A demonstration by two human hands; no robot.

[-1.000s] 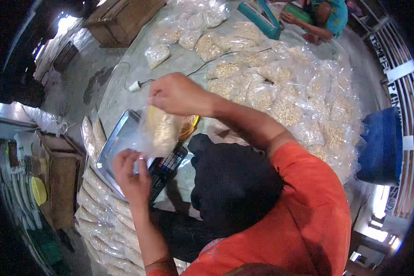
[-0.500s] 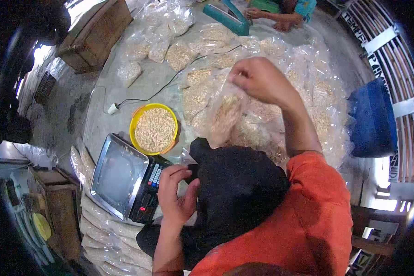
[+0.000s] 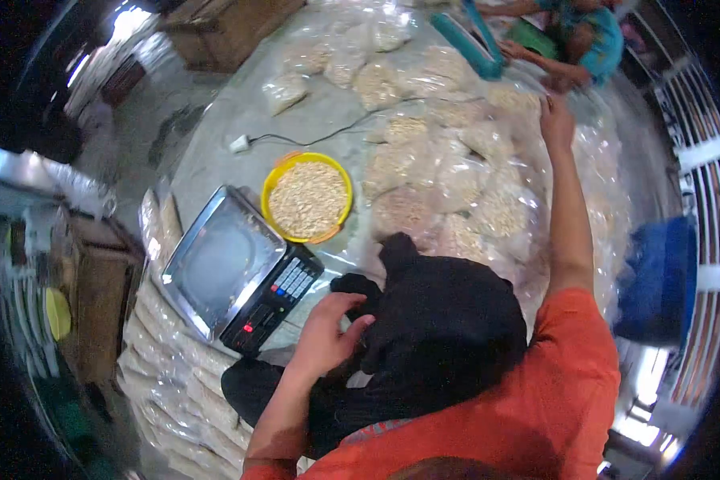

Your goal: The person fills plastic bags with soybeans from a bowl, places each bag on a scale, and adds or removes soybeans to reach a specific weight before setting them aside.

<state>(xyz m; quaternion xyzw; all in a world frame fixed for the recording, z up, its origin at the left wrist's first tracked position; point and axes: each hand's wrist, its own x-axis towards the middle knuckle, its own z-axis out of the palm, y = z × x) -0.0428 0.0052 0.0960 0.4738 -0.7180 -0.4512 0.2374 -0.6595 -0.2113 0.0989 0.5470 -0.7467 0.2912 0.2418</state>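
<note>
My right hand point(image 3: 557, 124) is stretched out to the far right with its fingers closed at the edge of a clear plastic bag point(image 3: 514, 99) of pale pieces; its fingertips are blurred. Near my knee, my left hand point(image 3: 328, 332) rests with curved fingers and the thumb apart, holding nothing that I can see. It is close to the keypad of a digital scale point(image 3: 228, 260) with a bare metal pan. Behind the scale stands a yellow basin point(image 3: 349, 196) full of pale chips.
Filled clear bags point(image 3: 500, 212) cover the right and middle of the floor sheet. More bags point(image 3: 168, 384) are stacked at lower left. A cord with a white plug point(image 3: 240, 144) crosses the sheet. Another person's arm point(image 3: 548, 64) is by a teal sealer point(image 3: 472, 48). A blue drum point(image 3: 656, 280) stands right.
My right hand has moved from above the middle bags to the far right. My left hand has stayed by my knee. The view has shifted, showing more of the other person.
</note>
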